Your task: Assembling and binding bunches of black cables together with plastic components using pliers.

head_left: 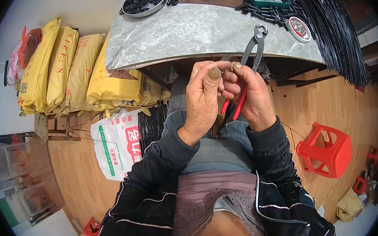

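Observation:
Just off the near edge of the grey marbled table [196,40], both my hands meet above my lap. My right hand [260,99] is closed around a pair of pincers [249,50]. Their dark metal head points up toward the table, and the red handles stick out below my palm. My left hand [202,96] has its fingers curled and its darkened thumb raised. Its fingertips meet the thumb and fingers of the right hand. Anything small pinched between them is hidden by the fingers.
On the table lie a round pan [149,13] of small black parts, loose black pieces, a green tray [268,5], a small dish [305,37] and a long black wire-like bundle [339,41]. Yellow sacks [60,68] and a white bag [110,145] are left, a red stool [341,154] right.

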Action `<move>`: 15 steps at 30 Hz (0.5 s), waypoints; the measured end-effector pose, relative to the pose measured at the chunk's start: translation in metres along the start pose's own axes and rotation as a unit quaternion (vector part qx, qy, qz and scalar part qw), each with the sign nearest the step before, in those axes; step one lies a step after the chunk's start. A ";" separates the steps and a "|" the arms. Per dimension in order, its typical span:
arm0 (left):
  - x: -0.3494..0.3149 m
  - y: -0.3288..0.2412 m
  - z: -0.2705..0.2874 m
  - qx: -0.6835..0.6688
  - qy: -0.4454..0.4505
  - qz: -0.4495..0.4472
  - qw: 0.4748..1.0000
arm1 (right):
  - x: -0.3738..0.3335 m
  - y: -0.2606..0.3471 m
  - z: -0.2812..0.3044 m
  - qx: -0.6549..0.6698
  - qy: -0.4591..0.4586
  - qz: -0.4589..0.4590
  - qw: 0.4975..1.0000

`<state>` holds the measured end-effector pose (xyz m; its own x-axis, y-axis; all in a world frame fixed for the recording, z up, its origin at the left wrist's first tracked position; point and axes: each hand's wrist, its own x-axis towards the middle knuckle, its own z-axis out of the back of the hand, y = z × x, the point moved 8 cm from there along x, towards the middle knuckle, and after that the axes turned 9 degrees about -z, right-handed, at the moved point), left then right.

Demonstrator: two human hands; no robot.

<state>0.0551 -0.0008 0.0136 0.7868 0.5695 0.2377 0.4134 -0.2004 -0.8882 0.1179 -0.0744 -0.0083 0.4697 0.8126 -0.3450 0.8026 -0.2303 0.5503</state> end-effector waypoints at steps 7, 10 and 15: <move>-0.003 -0.005 -0.003 0.086 0.012 -0.040 0.995 | -0.006 0.007 0.002 -0.094 -0.077 0.095 0.988; -0.007 -0.006 -0.005 0.113 0.017 -0.056 0.992 | -0.010 0.015 -0.002 -0.166 -0.098 0.140 0.971; -0.007 -0.004 -0.003 0.099 0.020 -0.080 0.992 | -0.019 0.025 -0.011 -0.293 -0.176 0.250 0.906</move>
<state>0.0492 -0.0070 0.0164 0.7375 0.5489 0.3935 0.4396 0.0523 -0.8967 0.1246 -0.0894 0.0205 0.8911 0.4412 -0.1061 0.1735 -0.1152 0.9781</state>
